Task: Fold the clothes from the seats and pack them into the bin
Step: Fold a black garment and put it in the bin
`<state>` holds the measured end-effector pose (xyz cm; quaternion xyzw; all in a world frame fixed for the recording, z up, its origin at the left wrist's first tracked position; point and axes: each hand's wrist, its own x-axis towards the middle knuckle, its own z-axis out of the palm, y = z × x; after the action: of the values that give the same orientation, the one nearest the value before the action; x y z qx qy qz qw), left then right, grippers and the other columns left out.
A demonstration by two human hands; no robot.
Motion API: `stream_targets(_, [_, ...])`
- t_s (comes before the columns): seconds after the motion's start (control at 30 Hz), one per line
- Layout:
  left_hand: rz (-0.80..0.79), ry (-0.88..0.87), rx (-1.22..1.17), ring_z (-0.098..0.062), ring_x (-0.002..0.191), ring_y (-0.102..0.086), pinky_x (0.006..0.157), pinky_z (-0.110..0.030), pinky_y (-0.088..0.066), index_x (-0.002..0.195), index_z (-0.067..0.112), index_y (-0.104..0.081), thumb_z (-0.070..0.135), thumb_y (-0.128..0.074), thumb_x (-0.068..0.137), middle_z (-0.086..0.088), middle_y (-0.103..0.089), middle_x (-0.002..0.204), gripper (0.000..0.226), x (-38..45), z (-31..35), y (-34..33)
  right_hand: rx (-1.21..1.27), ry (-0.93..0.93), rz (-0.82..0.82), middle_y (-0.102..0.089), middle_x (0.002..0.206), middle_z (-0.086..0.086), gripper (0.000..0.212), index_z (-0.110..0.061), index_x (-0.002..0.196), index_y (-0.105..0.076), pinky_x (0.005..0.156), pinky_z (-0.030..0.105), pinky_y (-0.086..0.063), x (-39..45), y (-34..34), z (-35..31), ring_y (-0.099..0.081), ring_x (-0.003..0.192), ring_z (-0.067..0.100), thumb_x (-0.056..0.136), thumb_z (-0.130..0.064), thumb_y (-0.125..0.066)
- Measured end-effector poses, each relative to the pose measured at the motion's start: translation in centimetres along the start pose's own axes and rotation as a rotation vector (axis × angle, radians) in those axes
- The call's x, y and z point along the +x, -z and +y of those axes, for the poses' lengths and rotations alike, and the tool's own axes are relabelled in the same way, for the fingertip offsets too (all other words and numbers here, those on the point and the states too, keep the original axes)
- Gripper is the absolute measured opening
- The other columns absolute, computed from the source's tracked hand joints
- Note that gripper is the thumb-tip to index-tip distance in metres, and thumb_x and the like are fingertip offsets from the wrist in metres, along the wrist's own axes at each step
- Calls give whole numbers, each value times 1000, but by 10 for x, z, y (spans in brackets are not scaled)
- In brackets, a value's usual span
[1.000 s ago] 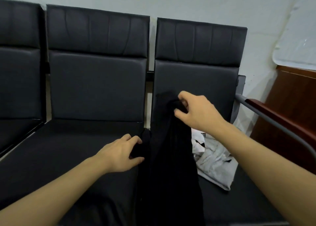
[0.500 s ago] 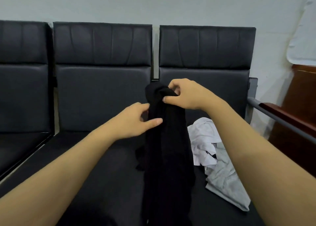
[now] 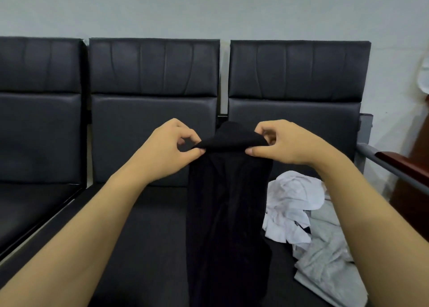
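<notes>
A black garment hangs in the air in front of the black seats, its lower part trailing down out of the frame. My left hand pinches its top edge at the left corner. My right hand pinches the same edge at the right corner, so the edge is stretched between both hands. A crumpled white garment and a light grey garment lie in a heap on the right seat. No bin is in view.
Three black padded seats stand in a row against a pale wall. A grey metal armrest runs along the right end. Brown wooden furniture stands beyond it at the right edge.
My left hand rose from the seat and took hold of the garment's top edge. Both hands have moved apart, spreading that edge. The view has tilted down slightly.
</notes>
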<state>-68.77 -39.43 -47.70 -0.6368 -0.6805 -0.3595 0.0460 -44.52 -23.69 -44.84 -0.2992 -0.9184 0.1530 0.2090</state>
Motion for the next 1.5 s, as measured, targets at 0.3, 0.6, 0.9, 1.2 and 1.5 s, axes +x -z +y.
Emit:
stream_targets(0.3, [409, -40, -65, 3, 95, -57, 75, -1, -39, 92, 43, -71, 30, -76, 91, 16, -57, 106, 14, 0, 38, 67, 239, 223, 182, -68, 86, 10, 30, -19, 82, -59, 83, 57, -55, -14, 34, -48, -67, 85, 33, 85, -44, -77])
stream_targets(0.6, [448, 13, 13, -3, 96, -60, 82, -21, -45, 92, 43, -69, 35, -73, 90, 10, -61, 106, 8, -22, 9, 96, 138, 182, 249, -66, 93, -15, 63, -41, 142, -52, 85, 29, -51, -16, 39, -61, -62, 87, 3, 87, -44, -80])
stream_targets(0.9, [-135, 45, -133, 7, 124, -51, 101, -28, -48, 107, 46, -68, 50, -80, 83, 23, -59, 128, 27, -30, -13, 94, 220, 299, 290, -72, 106, -18, 24, -44, 109, -72, 86, 24, -49, -7, 28, -80, -66, 98, 2, 95, -25, -73])
stream_targets(1.2, [-264, -47, -184, -3, 130, -49, 110, -36, -47, 134, 49, -57, 44, -56, 104, 17, -50, 137, 30, -21, 3, 58, 217, 441, 125, -69, 102, -18, 26, -38, 110, -72, 77, 14, -46, -1, 3, -118, -65, 89, 4, 100, -14, -66])
stream_targets(1.5, [-300, 2, -196, 4, 123, -53, 108, -39, -49, 114, 52, -62, 66, -64, 89, 23, -55, 128, 28, -26, -16, 42, 263, 434, 95, -68, 96, -24, 25, -36, 105, -73, 78, 21, -48, -1, 2, -107, -67, 95, 7, 98, -12, -68])
